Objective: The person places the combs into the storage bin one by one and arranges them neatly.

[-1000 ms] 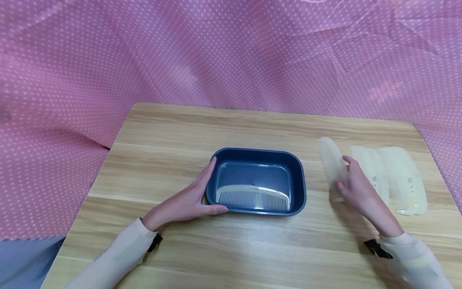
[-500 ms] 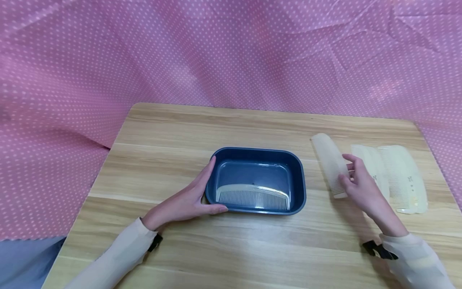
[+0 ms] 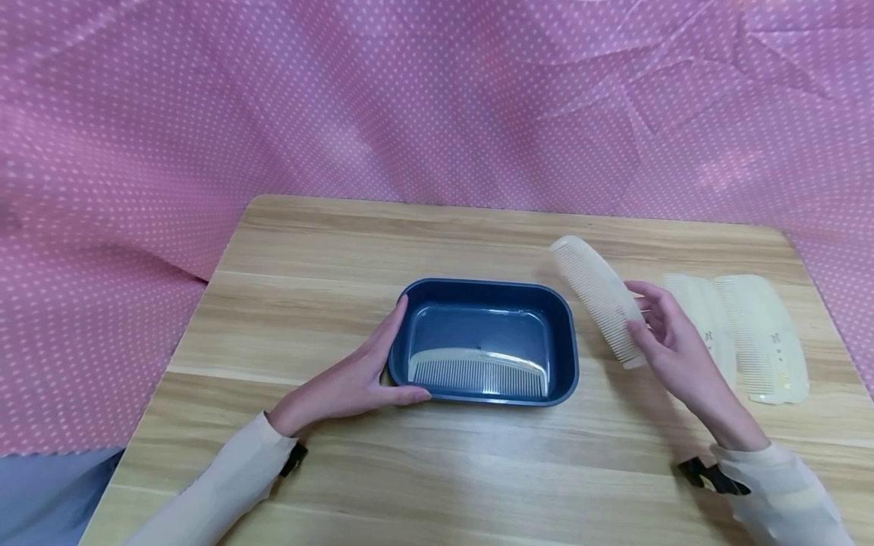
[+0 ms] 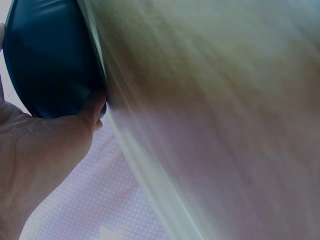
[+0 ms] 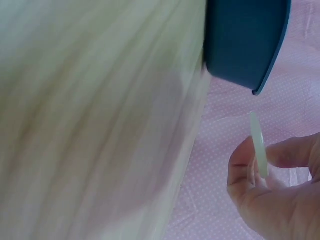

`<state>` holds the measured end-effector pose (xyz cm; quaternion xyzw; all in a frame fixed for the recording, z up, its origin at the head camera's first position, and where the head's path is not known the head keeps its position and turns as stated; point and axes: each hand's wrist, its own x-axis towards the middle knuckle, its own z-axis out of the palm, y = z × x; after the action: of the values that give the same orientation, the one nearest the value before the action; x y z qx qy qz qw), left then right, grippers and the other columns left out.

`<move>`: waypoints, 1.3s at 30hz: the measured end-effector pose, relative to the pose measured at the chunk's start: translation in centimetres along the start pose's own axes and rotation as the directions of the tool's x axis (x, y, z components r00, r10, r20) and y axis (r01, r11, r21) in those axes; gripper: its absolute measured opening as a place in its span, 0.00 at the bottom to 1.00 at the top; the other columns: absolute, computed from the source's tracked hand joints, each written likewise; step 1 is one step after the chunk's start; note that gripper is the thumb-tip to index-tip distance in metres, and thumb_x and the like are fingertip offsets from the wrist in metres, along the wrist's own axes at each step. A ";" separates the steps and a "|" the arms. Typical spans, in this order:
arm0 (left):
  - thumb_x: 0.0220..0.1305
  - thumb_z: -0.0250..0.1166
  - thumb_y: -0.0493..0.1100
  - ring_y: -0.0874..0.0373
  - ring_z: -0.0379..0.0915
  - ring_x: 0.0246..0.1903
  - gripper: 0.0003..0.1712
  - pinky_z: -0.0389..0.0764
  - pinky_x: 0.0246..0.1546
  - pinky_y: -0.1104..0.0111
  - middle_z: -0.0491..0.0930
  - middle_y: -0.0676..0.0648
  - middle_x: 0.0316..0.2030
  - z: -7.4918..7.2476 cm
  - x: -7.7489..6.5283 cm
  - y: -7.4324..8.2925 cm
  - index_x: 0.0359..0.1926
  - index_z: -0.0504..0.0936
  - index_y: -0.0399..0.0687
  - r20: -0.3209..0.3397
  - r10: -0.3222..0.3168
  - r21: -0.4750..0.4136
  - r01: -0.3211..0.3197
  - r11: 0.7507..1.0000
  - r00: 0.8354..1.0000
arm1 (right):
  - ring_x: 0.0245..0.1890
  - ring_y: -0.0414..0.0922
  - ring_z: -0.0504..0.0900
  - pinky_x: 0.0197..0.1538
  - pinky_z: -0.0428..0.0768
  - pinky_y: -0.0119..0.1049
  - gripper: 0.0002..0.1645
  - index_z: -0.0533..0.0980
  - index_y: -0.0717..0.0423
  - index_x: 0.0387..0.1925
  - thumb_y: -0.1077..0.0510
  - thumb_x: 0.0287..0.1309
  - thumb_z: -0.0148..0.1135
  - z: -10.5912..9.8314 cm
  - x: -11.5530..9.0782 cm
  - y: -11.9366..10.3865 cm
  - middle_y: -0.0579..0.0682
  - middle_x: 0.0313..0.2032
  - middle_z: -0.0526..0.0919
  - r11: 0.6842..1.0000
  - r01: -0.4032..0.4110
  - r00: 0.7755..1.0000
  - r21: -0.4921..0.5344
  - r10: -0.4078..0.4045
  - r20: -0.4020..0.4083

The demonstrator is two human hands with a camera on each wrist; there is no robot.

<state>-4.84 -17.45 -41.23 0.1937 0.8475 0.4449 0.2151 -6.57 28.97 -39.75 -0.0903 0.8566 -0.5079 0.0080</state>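
My left hand [image 3: 365, 368] holds a dark blue plastic box [image 3: 563, 356] at its left end, thumb along the near rim and fingers along the left side. Inside the box, a pale comb [image 3: 478, 371] lies along the near wall, teeth toward me. My right hand [image 3: 672, 345] pinches a cream comb [image 3: 594, 292] between thumb and fingers, just right of the box. The comb's far end leans left, above the table. In the right wrist view, the held comb [image 5: 258, 145] is seen edge-on, below the box [image 5: 245, 45] and apart from it.
Two more cream combs lie at the right: one partly behind my right hand [image 3: 696, 303], the other [image 3: 774, 337] farther right, both with small printing. The wooden table [image 3: 307, 250] meets a pink dotted cloth [image 3: 437, 106] along its far edge.
My right hand has lifted its comb away from the other two and turned it, the far end swinging left toward the box. The left hand and box have stayed put.
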 end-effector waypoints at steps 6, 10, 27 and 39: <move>0.64 0.78 0.69 0.60 0.30 0.84 0.77 0.53 0.79 0.45 0.27 0.64 0.86 0.0 -0.1 0.0 0.86 0.22 0.76 -0.002 0.004 -0.002 -0.004 1.000 1.000 | 0.46 0.41 0.82 0.48 0.78 0.24 0.30 0.67 0.61 0.79 0.70 0.81 0.55 1.1 0.1 -1.1 0.53 0.49 0.82 0.997 0.059 0.998 0.052 -0.058 -0.004; 0.64 0.77 0.69 0.60 0.30 0.84 0.76 0.53 0.79 0.45 0.27 0.64 0.86 0.0 -0.1 0.0 0.87 0.23 0.75 -0.005 0.003 0.004 -0.003 1.000 1.000 | 0.46 0.41 0.83 0.47 0.80 0.25 0.28 0.69 0.62 0.77 0.70 0.82 0.54 1.9 0.2 -1.9 0.54 0.50 0.83 0.992 0.087 0.996 0.093 -0.089 0.017; 0.65 0.77 0.69 0.59 0.30 0.84 0.76 0.50 0.80 0.46 0.27 0.62 0.86 -0.1 0.0 0.0 0.87 0.23 0.74 0.000 0.003 0.004 -0.003 1.000 1.000 | 0.49 0.46 0.83 0.49 0.83 0.29 0.23 0.75 0.54 0.74 0.66 0.84 0.52 4.7 0.8 -3.9 0.52 0.59 0.83 0.986 0.128 0.972 0.105 -0.146 0.183; 0.65 0.77 0.69 0.59 0.30 0.85 0.76 0.50 0.80 0.45 0.27 0.61 0.86 0.0 0.0 -0.2 0.87 0.23 0.75 0.005 -0.009 0.000 0.009 1.000 1.000 | 0.54 0.44 0.83 0.56 0.83 0.30 0.23 0.76 0.57 0.72 0.69 0.84 0.51 5.9 0.7 -4.5 0.53 0.63 0.82 0.976 0.156 0.959 0.155 -0.187 0.212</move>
<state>-4.80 -17.52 -41.38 0.1907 0.8479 0.4435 0.2191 -6.00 21.63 -38.63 -0.2206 0.8024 -0.5505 0.0668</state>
